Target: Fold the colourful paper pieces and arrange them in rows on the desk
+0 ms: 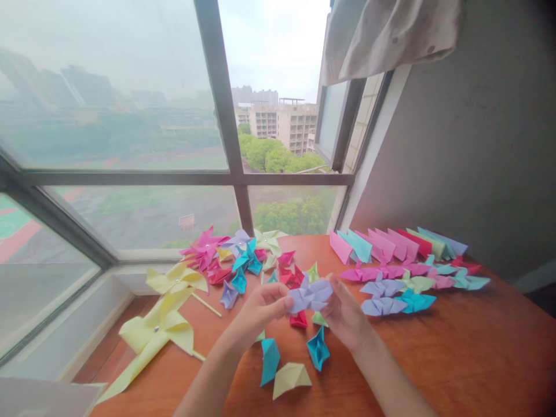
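Both my hands hold a lavender folded paper piece (310,295) above a wooden table (456,353). My left hand (257,313) pinches its left end with closed fingers. My right hand (345,315) grips its right end, fingers curled. Just below the hands lie small folded pieces: a red one (299,319), two blue ones (318,348) (270,360) and a pale yellow one (290,377).
Yellow paper pinwheels (158,330) lie at the left table edge. A heap of pink, blue and red folded pieces (237,260) sits by the window. Rows of folded shapes (399,260) fill the right back. A grey wall (478,145) rises on the right.
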A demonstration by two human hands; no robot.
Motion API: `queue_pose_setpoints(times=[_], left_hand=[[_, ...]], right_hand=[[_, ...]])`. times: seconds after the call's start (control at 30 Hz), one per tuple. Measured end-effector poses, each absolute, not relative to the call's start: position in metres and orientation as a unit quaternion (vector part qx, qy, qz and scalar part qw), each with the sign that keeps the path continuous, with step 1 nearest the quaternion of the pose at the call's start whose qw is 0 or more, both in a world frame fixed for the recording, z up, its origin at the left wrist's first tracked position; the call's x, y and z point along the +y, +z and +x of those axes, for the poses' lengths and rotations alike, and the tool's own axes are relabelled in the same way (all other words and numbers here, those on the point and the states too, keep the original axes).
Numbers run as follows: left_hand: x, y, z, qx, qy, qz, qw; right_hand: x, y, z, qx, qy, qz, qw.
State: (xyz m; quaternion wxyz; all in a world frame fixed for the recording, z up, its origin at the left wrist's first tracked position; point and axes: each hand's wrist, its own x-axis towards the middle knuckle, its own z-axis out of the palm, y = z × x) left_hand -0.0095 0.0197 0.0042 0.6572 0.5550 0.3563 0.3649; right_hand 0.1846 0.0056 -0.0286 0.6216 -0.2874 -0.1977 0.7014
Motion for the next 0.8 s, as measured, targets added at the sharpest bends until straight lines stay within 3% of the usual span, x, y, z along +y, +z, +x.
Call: queue_pose_setpoints(times=[0.1, 0.2, 0.3, 0.43, 0.8], left_hand=[[0.022, 0.004, -0.008, 0.385, 0.392, 0.551, 0.628], [0.026, 0.004, -0.007, 0.424, 0.440, 0.545, 0.574], [0.028, 0.004, -0.006, 0.451, 0.469, 0.547, 0.526], [0.026, 0.006, -0.003, 0.461, 0.465, 0.560, 0.508], [0.022, 0.004, 0.002, 0.412, 0.409, 0.611, 0.539]], right_hand=[[0.008, -0.028, 0.186, -0.270, 0.619, -0.352, 0.648], [0.007, -0.025, 0.188, -0.368, 0.449, -0.451, 0.678], [0.000, -0.022, 0.185, -0.466, 0.321, -0.508, 0.650], [-0.009, -0.021, 0.172, -0.570, 0.298, -0.499, 0.580], [0.000, -0.026, 0.179, -0.604, 0.177, -0.538, 0.561]])
